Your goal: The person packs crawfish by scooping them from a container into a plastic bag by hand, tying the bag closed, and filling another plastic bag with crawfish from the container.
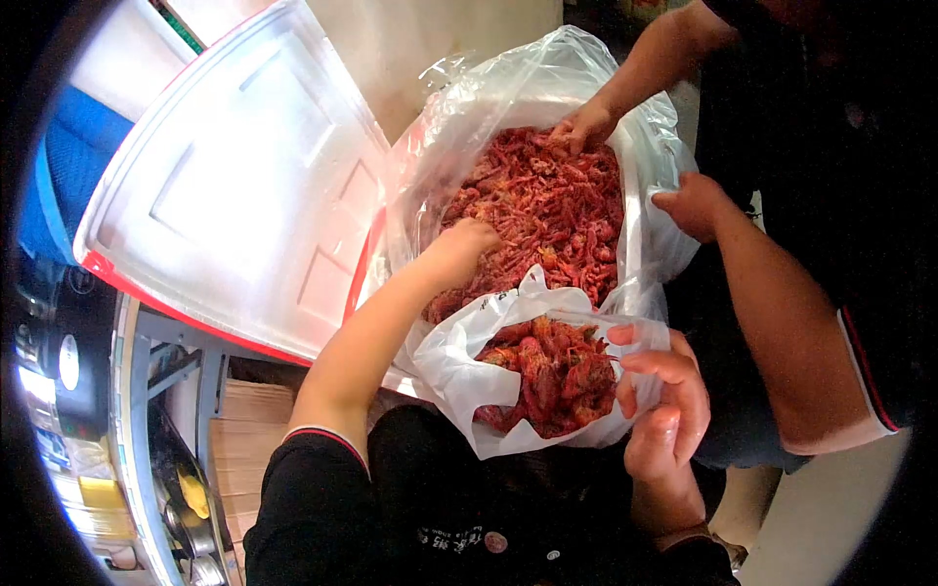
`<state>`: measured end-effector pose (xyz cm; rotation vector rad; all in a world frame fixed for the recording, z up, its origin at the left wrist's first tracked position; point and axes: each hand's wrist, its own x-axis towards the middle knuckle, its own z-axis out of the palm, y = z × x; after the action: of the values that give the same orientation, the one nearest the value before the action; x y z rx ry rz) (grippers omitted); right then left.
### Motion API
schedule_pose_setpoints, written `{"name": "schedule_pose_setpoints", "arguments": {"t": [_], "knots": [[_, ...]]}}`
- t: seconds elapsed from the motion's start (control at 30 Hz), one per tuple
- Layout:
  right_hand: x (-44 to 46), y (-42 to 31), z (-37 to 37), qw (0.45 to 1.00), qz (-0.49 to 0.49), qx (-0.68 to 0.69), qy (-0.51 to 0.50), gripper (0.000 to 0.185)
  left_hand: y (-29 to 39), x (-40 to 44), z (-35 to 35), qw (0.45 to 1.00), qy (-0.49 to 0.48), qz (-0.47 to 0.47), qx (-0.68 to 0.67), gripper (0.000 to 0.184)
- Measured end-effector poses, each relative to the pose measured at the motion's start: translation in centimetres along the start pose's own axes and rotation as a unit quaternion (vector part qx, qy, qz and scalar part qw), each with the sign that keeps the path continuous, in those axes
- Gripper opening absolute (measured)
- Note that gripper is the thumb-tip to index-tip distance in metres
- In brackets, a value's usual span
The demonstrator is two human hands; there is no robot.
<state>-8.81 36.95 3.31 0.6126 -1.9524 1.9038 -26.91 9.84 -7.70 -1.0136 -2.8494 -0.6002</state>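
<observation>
My left hand [463, 250] reaches into a large heap of red crayfish [547, 220], its fingers curled down among them and the fingertips hidden. The heap fills a white foam cooler [633, 234] lined with a clear plastic liner bag [469, 93]. In front of me, my right hand [672, 405] grips the right side of a small white plastic bag [449, 347], thumb and fingers around its edge. Its mouth gapes upward and shows several larger crayfish [547, 376] inside. This bag sits against the near end of the cooler.
The cooler's white lid [244, 186] with red edging leans open at left. On the right, a co-worker has one hand [586, 125] in the crayfish and another hand [694, 205] on the liner. Flattened cardboard [249, 430] and metal shelving [176, 361] stand at lower left.
</observation>
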Motion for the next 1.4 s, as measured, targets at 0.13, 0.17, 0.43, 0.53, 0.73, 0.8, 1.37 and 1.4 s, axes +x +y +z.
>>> {"name": "schedule_pose_setpoints", "arguments": {"t": [0.13,0.17,0.43,0.53,0.73,0.8,1.37,1.4], "knots": [[0.4,0.2,-0.1,1.000,0.011,-0.026,-0.007,0.059,-0.9,0.2,1.3,0.938,-0.223,0.012,0.264,0.024],[0.5,0.4,-0.2,1.000,0.011,-0.025,-0.005,0.059,-1.0,-0.2,1.1,0.938,-0.194,0.052,0.283,0.025],[0.5,1.5,-0.5,1.000,-0.013,-0.023,0.011,0.050,-2.9,1.4,0.0,0.967,0.010,-0.251,0.041,0.028],[0.7,1.4,-0.4,1.000,-0.024,-0.014,0.010,0.045,-3.1,3.9,2.5,0.964,0.019,-0.262,0.037,0.037],[0.7,0.6,-0.4,1.000,0.006,-0.003,0.016,0.044,-2.2,5.1,3.3,0.944,-0.079,-0.310,0.078,0.038],[0.7,0.8,-0.4,1.000,-0.007,-0.009,0.014,0.044,-2.6,4.5,1.9,0.946,0.000,-0.318,-0.063,0.045],[-0.1,0.1,-0.3,0.999,-0.004,0.021,0.038,0.052,5.6,-5.3,-1.7,0.929,0.092,-0.270,-0.236,0.038],[0.0,0.1,-0.3,0.999,-0.003,0.018,0.037,0.052,3.9,-5.9,-0.8,0.941,0.042,-0.311,-0.126,0.037]]}}
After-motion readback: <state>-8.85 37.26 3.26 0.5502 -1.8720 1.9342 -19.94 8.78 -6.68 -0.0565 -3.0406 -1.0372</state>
